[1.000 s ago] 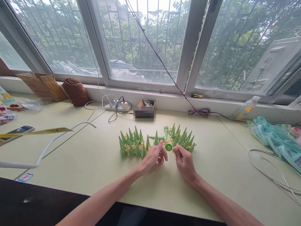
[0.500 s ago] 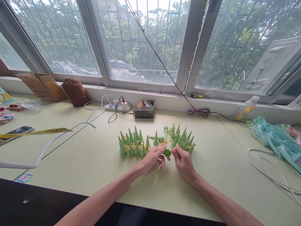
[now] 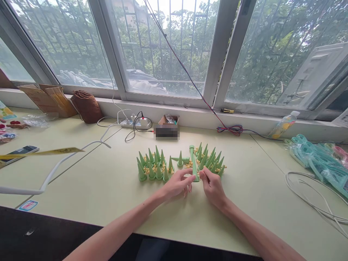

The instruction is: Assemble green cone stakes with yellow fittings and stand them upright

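The left hand (image 3: 178, 183) pinches a green cone (image 3: 195, 174) between thumb and fingers, its wide end toward the person. The right hand (image 3: 213, 185), fingers curled together, is just beside that wide end; whether it pinches anything cannot be told. Beyond the left hand stands a cluster of green cones (image 3: 152, 166) with yellow pieces among them; beyond the right hand stands a similar cluster (image 3: 210, 157).

A small workroom, it seems — long table (image 3: 108, 192) under barred windows (image 3: 168, 50), power strip (image 3: 126, 124), rows of identical green cones (image 3: 159, 173).
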### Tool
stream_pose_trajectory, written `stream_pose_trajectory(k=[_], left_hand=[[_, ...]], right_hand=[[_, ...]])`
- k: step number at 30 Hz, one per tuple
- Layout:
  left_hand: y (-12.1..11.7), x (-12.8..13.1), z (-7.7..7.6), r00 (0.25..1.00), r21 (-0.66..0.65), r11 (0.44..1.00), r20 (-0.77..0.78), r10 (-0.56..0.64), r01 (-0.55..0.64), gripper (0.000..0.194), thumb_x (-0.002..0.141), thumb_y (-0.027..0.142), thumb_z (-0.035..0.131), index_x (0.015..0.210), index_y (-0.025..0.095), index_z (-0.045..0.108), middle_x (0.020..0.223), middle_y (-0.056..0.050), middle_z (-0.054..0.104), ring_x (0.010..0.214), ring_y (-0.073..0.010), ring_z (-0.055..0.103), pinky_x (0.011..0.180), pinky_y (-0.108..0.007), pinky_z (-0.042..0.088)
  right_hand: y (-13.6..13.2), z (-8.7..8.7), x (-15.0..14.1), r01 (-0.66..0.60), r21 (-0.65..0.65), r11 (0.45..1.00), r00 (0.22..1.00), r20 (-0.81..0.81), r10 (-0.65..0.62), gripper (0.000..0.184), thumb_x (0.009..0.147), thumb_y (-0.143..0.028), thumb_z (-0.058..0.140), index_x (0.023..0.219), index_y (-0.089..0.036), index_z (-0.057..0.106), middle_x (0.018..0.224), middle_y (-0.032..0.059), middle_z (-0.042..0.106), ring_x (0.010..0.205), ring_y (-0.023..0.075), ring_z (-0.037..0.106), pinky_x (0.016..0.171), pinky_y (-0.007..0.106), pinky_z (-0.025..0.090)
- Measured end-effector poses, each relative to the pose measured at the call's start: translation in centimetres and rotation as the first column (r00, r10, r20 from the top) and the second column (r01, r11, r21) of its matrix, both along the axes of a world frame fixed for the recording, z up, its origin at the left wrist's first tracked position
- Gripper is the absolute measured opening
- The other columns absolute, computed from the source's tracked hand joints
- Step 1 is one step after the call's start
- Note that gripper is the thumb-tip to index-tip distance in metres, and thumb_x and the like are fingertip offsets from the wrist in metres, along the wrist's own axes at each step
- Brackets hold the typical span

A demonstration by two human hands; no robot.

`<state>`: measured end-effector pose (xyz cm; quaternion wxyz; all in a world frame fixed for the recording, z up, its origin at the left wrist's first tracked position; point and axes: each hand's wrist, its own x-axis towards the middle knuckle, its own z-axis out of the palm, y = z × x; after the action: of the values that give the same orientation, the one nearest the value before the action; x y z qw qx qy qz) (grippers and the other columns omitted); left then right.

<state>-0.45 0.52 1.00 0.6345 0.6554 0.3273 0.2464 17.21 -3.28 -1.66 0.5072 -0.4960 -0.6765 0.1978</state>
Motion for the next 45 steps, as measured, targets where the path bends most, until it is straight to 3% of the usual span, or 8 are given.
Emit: stream_pose_trajectory(k=[7, 12, 20, 23, 26, 32, 37, 45], left_hand=[[-0.3, 0.2, -0.2, 0.998, 0.223, 0.973, 0.017, 0.054, -0.056, 0.034, 0.088, 0.046, 0.059, 0.106, 0.017, 0.058, 0.071, 0.001, 0.053, 0.05, -0.0087, 0.052, 0.042, -0.02, 0.045], [-0.4, 0.5, -0.3, 0.994, 0.408, 0.907, 0.06, 0.092, -0.109, 0.025, 0.091, 0.04, 0.056, 0.102, 0.02, 0.065, 0.103, -0.005, 0.052, 0.067, -0.0088, 0.054, 0.056, -0.022, 0.054], [-0.6, 0.6, -0.5, 0.984, 0.495, 0.854, 0.015, 0.176, -0.161, 0.029, 0.095, 0.035, 0.05, 0.119, 0.03, 0.065, 0.118, -0.007, 0.052, 0.059, -0.0054, 0.051, 0.057, -0.025, 0.055], [-0.6, 0.9, -0.6, 0.983, 0.386, 0.906, 0.019, 0.18, -0.173, 0.037, 0.092, 0.043, 0.053, 0.127, 0.029, 0.057, 0.121, -0.008, 0.052, 0.06, -0.0069, 0.056, 0.05, -0.023, 0.054], [-0.4, 1.0, -0.5, 0.988, 0.143, 0.977, 0.03, 0.154, -0.157, 0.049, 0.088, 0.054, 0.055, 0.127, 0.025, 0.05, 0.118, -0.01, 0.055, 0.056, -0.0079, 0.058, 0.038, -0.019, 0.047], [-0.1, 0.9, 0.1, 0.992, -0.178, 0.981, 0.086, 0.09, -0.073, 0.063, 0.085, 0.071, 0.042, 0.08, 0.011, 0.061, 0.073, -0.005, 0.062, 0.044, -0.0075, 0.052, 0.038, -0.019, 0.041], [-0.1, 0.8, 0.4, 0.985, -0.246, 0.969, 0.157, 0.072, -0.032, 0.063, 0.084, 0.07, 0.048, 0.074, 0.01, 0.063, 0.067, -0.006, 0.063, 0.042, -0.0077, 0.051, 0.039, -0.02, 0.04], [0.0, 0.3, 0.1, 0.989, -0.191, 0.981, 0.148, 0.015, 0.013, 0.051, 0.086, 0.061, 0.054, 0.078, 0.011, 0.064, 0.057, -0.002, 0.058, 0.04, -0.0075, 0.049, 0.041, -0.02, 0.039]], right_hand=[[0.1, -0.5, 0.0, -0.007, -0.011, 1.0, 1.0, -0.025, 0.007, 0.036, 0.099, -0.037, 0.038, 0.068, -0.022, 0.028, 0.058, -0.008, 0.025, 0.052, 0.0099, 0.023, 0.057, 0.023, 0.039], [0.2, -0.6, -0.1, 0.011, 0.01, 1.0, 1.0, 0.01, -0.011, 0.036, 0.1, -0.036, 0.036, 0.067, -0.022, 0.03, 0.057, -0.0073, 0.028, 0.05, 0.0096, 0.024, 0.048, 0.023, 0.031], [0.0, -0.1, -0.4, 0.049, 0.037, 0.998, 0.999, 0.021, -0.05, 0.038, 0.101, -0.036, 0.034, 0.066, -0.022, 0.032, 0.056, -0.0058, 0.034, 0.048, 0.0097, 0.028, 0.045, 0.024, 0.024], [-0.2, 0.2, -0.6, 0.085, 0.033, 0.996, 0.996, -0.011, -0.085, 0.038, 0.101, -0.038, 0.034, 0.066, -0.022, 0.031, 0.056, -0.0061, 0.032, 0.048, 0.0097, 0.027, 0.045, 0.024, 0.024], [-0.3, 0.5, -0.6, 0.121, 0.04, 0.992, 0.992, -0.035, -0.12, 0.037, 0.101, -0.038, 0.035, 0.068, -0.022, 0.034, 0.057, -0.0062, 0.032, 0.048, 0.0099, 0.027, 0.046, 0.024, 0.025], [-0.3, 0.7, -0.5, 0.117, 0.083, 0.99, 0.993, -0.02, -0.116, 0.034, 0.101, -0.035, 0.037, 0.071, -0.02, 0.045, 0.059, -0.0045, 0.038, 0.05, 0.0102, 0.031, 0.048, 0.023, 0.028], [-0.3, 0.6, -0.6, 0.013, 0.069, 0.998, 1.0, 0.02, -0.015, 0.034, 0.101, -0.033, 0.038, 0.071, -0.019, 0.047, 0.06, -0.004, 0.043, 0.051, 0.01, 0.035, 0.051, 0.023, 0.03], [-0.2, 0.2, -0.3, -0.009, 0.051, 0.999, 1.0, 0.01, 0.009, 0.032, 0.1, -0.031, 0.04, 0.07, -0.02, 0.041, 0.058, -0.0057, 0.04, 0.051, 0.0096, 0.033, 0.05, 0.023, 0.027]])
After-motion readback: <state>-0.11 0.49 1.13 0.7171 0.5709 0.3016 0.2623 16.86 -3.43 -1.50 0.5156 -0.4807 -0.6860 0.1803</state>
